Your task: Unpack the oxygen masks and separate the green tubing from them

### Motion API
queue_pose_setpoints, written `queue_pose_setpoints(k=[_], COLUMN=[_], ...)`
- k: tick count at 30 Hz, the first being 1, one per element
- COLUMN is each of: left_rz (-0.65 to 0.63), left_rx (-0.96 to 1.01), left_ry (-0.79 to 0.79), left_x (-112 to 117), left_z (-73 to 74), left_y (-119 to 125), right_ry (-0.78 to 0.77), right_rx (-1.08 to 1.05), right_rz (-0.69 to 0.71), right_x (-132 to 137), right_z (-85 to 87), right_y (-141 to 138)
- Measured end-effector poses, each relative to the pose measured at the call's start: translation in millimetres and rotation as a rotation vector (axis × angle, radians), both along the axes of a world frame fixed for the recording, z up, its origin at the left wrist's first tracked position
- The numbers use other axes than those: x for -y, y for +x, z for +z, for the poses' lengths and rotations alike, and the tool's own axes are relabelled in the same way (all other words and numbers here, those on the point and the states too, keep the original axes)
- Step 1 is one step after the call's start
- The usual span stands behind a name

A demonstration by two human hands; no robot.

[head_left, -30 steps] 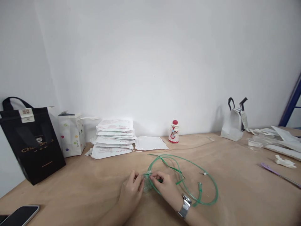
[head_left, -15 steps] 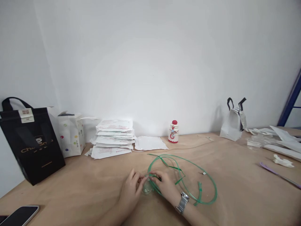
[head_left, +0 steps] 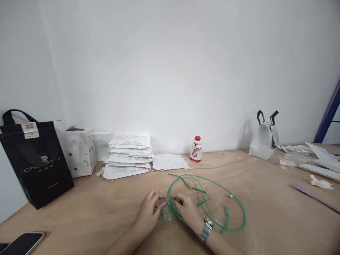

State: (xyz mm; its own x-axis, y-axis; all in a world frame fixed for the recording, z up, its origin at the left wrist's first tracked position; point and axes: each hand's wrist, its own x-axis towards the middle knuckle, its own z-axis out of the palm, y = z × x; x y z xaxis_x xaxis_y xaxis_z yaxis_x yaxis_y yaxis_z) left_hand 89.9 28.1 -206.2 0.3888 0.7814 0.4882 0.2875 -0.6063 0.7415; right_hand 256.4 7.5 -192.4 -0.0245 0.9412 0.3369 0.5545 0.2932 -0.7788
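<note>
The left hand (head_left: 151, 207) and right hand (head_left: 186, 209) both pinch the clear plastic piece (head_left: 167, 214) at its far end — best gripped lightly, green tube (head_left: 237, 230) slack at right.

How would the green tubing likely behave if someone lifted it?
The green tubing is probably springy rather than limp, since it holds wide, smooth curves. It looks light, being thin and translucent. Its open loops might snag when lifted.

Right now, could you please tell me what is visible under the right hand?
Green tubing runs partly under the right hand, showing beside the clear plastic piece. Whatever lies directly beneath that hand is covered from view.
</note>
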Motion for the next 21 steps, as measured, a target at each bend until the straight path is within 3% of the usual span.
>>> queue_pose_setpoints(k=[21], left_rz=[0.026], left_rx=[-0.107], left_ry=[-0.015], left_x=[-2.6], left_z=[-8.1], left_y=[1.3], right_ry=[0.061], right_rx=[0.091], right_rz=[0.030], right_x=[5.8], right_z=[1.9], right_y=[-2.1])
